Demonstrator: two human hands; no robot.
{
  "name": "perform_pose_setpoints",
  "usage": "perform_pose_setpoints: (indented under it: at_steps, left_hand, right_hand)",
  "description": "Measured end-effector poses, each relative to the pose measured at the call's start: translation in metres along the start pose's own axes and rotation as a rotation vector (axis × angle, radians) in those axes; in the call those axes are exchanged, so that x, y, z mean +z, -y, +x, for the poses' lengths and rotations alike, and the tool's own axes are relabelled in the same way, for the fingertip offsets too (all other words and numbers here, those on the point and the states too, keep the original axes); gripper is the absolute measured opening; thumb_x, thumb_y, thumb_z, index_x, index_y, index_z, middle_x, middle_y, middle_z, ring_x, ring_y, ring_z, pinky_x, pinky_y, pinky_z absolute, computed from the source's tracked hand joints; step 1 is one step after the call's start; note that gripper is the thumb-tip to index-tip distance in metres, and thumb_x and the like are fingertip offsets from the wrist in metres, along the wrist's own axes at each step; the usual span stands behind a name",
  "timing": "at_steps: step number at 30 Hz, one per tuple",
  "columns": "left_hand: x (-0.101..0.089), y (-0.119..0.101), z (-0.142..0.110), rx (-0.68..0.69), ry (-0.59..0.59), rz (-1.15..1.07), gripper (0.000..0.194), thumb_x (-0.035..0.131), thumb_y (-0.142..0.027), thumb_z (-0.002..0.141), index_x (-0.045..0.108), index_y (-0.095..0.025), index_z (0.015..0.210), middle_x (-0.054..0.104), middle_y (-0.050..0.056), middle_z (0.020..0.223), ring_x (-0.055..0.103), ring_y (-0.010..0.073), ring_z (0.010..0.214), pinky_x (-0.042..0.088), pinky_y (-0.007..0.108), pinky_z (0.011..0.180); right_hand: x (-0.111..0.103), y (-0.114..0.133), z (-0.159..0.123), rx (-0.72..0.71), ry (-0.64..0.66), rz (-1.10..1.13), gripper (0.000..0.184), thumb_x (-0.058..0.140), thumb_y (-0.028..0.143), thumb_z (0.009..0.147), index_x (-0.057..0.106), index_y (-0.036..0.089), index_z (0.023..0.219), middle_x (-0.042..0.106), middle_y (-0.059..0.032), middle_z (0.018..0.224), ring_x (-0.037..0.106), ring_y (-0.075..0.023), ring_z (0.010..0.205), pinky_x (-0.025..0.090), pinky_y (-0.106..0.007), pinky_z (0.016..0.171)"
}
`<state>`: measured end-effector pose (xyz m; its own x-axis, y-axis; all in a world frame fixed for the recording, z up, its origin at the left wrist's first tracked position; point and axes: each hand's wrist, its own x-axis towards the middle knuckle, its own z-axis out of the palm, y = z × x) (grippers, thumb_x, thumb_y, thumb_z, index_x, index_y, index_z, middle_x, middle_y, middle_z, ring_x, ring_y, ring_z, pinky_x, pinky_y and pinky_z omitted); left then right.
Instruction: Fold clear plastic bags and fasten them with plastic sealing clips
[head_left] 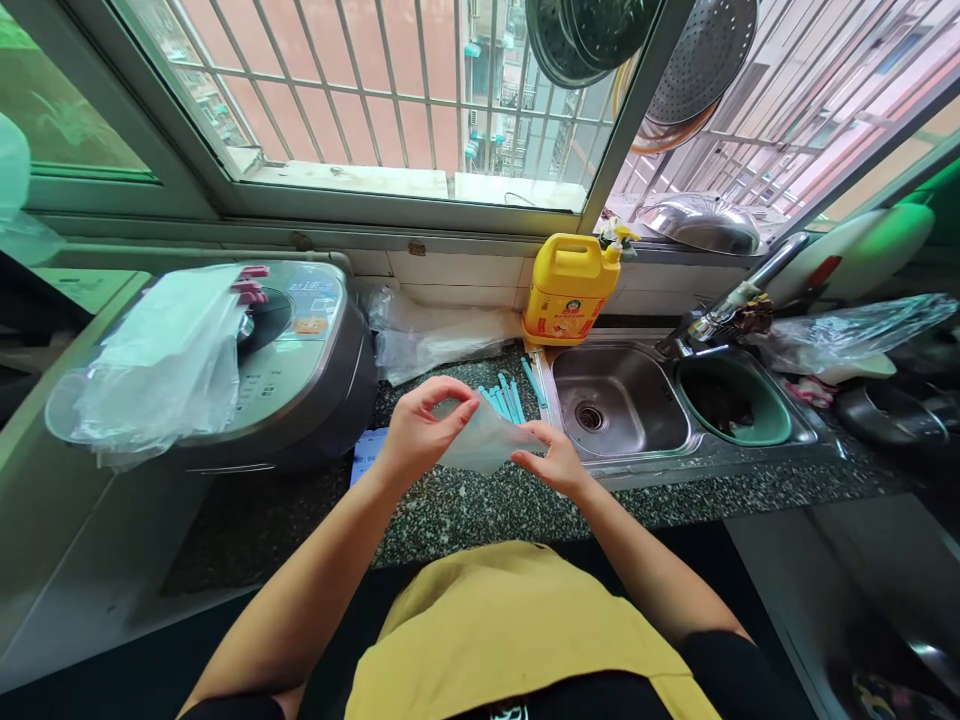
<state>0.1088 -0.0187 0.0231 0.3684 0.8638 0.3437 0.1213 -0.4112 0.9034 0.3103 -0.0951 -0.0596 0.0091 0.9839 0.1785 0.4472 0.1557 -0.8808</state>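
Observation:
A translucent plastic bag [484,440] is stretched between my two hands above the speckled counter. My left hand [424,425] pinches its upper left part between thumb and fingers. At the bag's right side, my right hand [553,460] grips the edge with thumb and fingertips. Just behind the bag lie several light-blue sticks [511,398], partly hidden by it; one more blue stick [534,380] rests close to the sink's left rim. Whether anything is inside the bag I cannot tell.
Left stands a grey rice cooker [315,380] with a stack of translucent bags [161,360] on its lid. Clear plastic packaging [442,340] lies by the wall. A yellow jug [571,290] stands behind the steel sink [622,400]; a green basin [731,400] sits in the right bowl.

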Motion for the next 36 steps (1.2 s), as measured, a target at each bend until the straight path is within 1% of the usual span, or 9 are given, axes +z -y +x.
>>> perform_pose_setpoints:
  at_steps: [7, 11, 15, 18, 21, 26, 31, 34, 36]
  left_hand:
    - [-0.007, 0.004, 0.004, -0.045, -0.049, -0.056, 0.014, 0.066, -0.029, 0.073, 0.065, -0.017, 0.067, 0.068, 0.004, 0.073, 0.061, 0.0160, 0.072, 0.048, 0.027, 0.070]
    - [-0.006, 0.006, 0.005, -0.014, -0.053, -0.051, 0.013, 0.064, -0.028, 0.074, 0.064, -0.017, 0.067, 0.068, 0.004, 0.074, 0.062, 0.0158, 0.072, 0.049, 0.027, 0.069]
    - [-0.005, 0.005, 0.003, 0.057, -0.011, 0.048, 0.012, 0.063, -0.025, 0.076, 0.065, -0.018, 0.067, 0.068, 0.004, 0.073, 0.061, 0.0158, 0.071, 0.048, 0.028, 0.070]
    - [-0.002, 0.002, 0.001, 0.114, 0.009, 0.095, 0.012, 0.062, -0.024, 0.077, 0.064, -0.018, 0.067, 0.067, 0.004, 0.073, 0.060, 0.0162, 0.071, 0.048, 0.029, 0.071]
    - [0.000, 0.000, -0.002, 0.152, 0.010, 0.122, 0.012, 0.061, -0.022, 0.079, 0.064, -0.018, 0.068, 0.067, 0.004, 0.073, 0.061, 0.0161, 0.072, 0.048, 0.029, 0.072]
    - [-0.004, -0.002, -0.006, 0.153, 0.017, 0.121, 0.009, 0.063, -0.024, 0.078, 0.062, -0.017, 0.072, 0.066, 0.004, 0.075, 0.060, 0.0148, 0.073, 0.048, 0.027, 0.072]
    - [-0.005, -0.001, -0.004, 0.053, -0.006, 0.040, 0.029, 0.070, -0.025, 0.072, 0.060, -0.017, 0.099, 0.063, 0.000, 0.073, 0.058, 0.0120, 0.068, 0.048, 0.024, 0.068]
    - [-0.003, 0.000, 0.001, 0.075, 0.054, 0.069, 0.008, 0.064, -0.022, 0.077, 0.065, -0.017, 0.083, 0.062, 0.000, 0.068, 0.056, 0.0114, 0.064, 0.046, 0.023, 0.063]
    - [-0.003, -0.001, 0.003, 0.103, 0.068, 0.084, 0.010, 0.061, -0.020, 0.079, 0.064, -0.016, 0.070, 0.062, 0.001, 0.067, 0.055, 0.0115, 0.063, 0.045, 0.023, 0.062]
  right_hand:
    - [0.005, -0.030, -0.019, -0.024, -0.086, -0.044, 0.040, 0.051, 0.052, 0.085, 0.065, 0.021, 0.064, 0.067, -0.0049, 0.071, 0.060, -0.0191, 0.073, 0.047, -0.035, 0.072]
    - [0.009, -0.033, -0.020, -0.015, -0.043, -0.058, 0.041, 0.050, 0.053, 0.085, 0.067, 0.020, 0.068, 0.068, -0.0073, 0.074, 0.061, -0.0205, 0.075, 0.048, -0.037, 0.073]
    - [-0.002, -0.020, -0.008, -0.032, -0.035, -0.061, 0.045, 0.063, 0.055, 0.075, 0.066, 0.021, 0.104, 0.066, -0.0103, 0.102, 0.061, -0.0229, 0.090, 0.049, -0.041, 0.083]
    - [-0.010, 0.001, 0.007, -0.121, 0.004, -0.038, 0.053, 0.066, 0.054, 0.073, 0.060, 0.022, 0.116, 0.061, -0.0113, 0.117, 0.056, -0.0253, 0.108, 0.043, -0.044, 0.095]
    - [-0.009, 0.019, 0.020, -0.199, 0.016, 0.017, 0.040, 0.063, 0.050, 0.078, 0.064, 0.023, 0.107, 0.064, -0.0096, 0.113, 0.056, -0.0237, 0.109, 0.043, -0.042, 0.096]
    - [0.007, 0.027, 0.027, -0.273, -0.108, 0.031, 0.019, 0.058, 0.033, 0.086, 0.065, 0.022, 0.073, 0.068, -0.0044, 0.079, 0.061, -0.0178, 0.080, 0.048, -0.036, 0.079]
    - [0.007, 0.026, 0.026, -0.298, -0.121, 0.029, 0.015, 0.058, 0.030, 0.086, 0.064, 0.022, 0.074, 0.068, -0.0036, 0.078, 0.061, -0.0176, 0.079, 0.048, -0.034, 0.077]
    - [0.005, 0.024, 0.024, -0.266, -0.094, 0.007, 0.017, 0.057, 0.036, 0.086, 0.064, 0.022, 0.080, 0.068, -0.0041, 0.083, 0.061, -0.0183, 0.082, 0.048, -0.034, 0.079]
    - [0.005, 0.019, 0.020, -0.239, -0.076, -0.028, 0.023, 0.061, 0.042, 0.081, 0.064, 0.021, 0.091, 0.068, -0.0058, 0.091, 0.061, -0.0200, 0.087, 0.048, -0.035, 0.080]
